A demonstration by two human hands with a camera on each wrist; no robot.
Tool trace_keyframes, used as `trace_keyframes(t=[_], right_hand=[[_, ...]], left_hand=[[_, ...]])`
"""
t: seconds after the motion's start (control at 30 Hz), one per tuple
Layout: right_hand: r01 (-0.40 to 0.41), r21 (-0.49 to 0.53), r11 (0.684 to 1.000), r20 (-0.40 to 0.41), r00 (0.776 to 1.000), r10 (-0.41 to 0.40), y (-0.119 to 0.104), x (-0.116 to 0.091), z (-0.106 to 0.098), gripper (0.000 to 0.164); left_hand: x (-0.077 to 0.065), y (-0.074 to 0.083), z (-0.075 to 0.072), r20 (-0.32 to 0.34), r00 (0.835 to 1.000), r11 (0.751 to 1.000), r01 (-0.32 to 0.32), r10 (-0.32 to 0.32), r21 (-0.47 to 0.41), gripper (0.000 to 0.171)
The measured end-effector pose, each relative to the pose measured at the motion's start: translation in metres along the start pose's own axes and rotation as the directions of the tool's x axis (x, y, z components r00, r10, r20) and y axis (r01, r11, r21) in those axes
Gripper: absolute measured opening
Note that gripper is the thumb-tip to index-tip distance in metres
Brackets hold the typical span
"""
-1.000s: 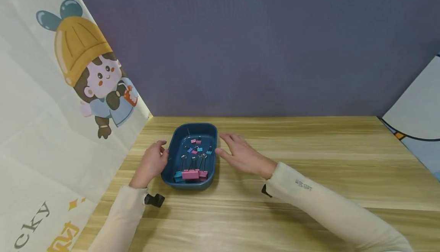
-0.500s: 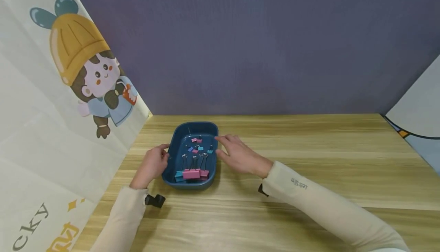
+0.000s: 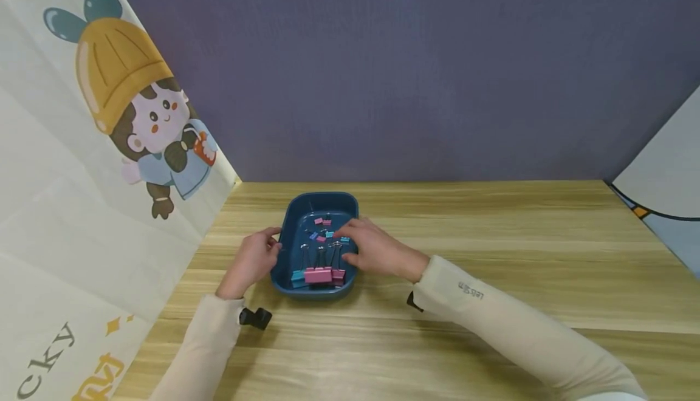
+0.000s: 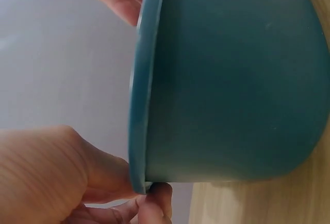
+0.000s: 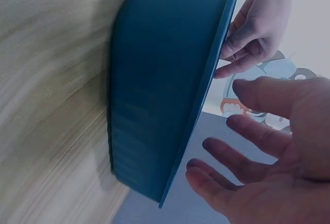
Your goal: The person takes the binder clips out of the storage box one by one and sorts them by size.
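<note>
A dark blue plastic bin (image 3: 314, 294) stands on the table with binder clips inside. Three larger clips, including a pink binder clip (image 3: 318, 275) and a teal binder clip (image 3: 298, 277), lie at its near end with their wire handles pointing away. Several small clips, among them a blue binder clip (image 3: 314, 236), are scattered farther back. My left hand (image 3: 251, 260) pinches the bin's left rim between thumb and fingers. Over the right rim reaches my right hand (image 3: 377, 249), fingers loosely bent and spread; the right wrist view (image 5: 268, 147) shows nothing held.
A wooden table (image 3: 465, 322) extends right and toward me. Behind it rises a purple-grey wall (image 3: 415, 73). On the left hangs a white sheet (image 3: 60, 219) printed with a cartoon figure. A black wrist camera (image 3: 256, 318) sits at my left cuff.
The bin has slid slightly right together with my left hand, which now pinches its rim. My right hand has moved left, from beside the bin to over its right edge.
</note>
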State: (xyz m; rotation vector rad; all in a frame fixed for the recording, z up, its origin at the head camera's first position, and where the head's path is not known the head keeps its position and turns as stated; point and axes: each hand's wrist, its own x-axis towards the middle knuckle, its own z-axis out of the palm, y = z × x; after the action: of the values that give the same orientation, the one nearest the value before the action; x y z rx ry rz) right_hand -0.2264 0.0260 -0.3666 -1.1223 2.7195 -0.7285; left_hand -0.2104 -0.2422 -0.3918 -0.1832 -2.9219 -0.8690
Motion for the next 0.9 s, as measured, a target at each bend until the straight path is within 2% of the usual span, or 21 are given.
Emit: trace_keyframes(t=[0.27,0.47,0.63,0.8,0.9], right_hand=[[-0.001,0.03,1.0,0.095,0.995,-0.002,-0.002,0.004,0.004,0.047],[0.005,0.019,1.0,0.157,0.988,-0.008,-0.002,0.006,0.007,0.036],[0.032,-0.008,0.999,0.174,0.984,-0.03,0.0,0.007,0.011,0.031],[-0.008,-0.046,0.999,0.196,0.98,0.017,0.002,0.01,0.014,0.029],[-0.024,-0.08,0.996,0.209,0.977,0.041,0.002,0.011,0.014,0.021]], left_hand=[[0.005,0.011,0.006,0.012,1.0,1.0,-0.001,0.002,-0.03,0.035],[0.011,0.019,0.012,0.039,0.999,0.999,0.007,-0.005,-0.053,0.034],[0.013,0.026,0.016,0.072,0.997,0.997,0.02,-0.014,-0.081,0.035],[0.015,0.031,0.018,0.106,0.993,0.995,0.052,-0.042,-0.086,0.037],[0.017,0.032,0.02,0.114,0.993,0.996,0.05,-0.041,-0.076,0.037]])
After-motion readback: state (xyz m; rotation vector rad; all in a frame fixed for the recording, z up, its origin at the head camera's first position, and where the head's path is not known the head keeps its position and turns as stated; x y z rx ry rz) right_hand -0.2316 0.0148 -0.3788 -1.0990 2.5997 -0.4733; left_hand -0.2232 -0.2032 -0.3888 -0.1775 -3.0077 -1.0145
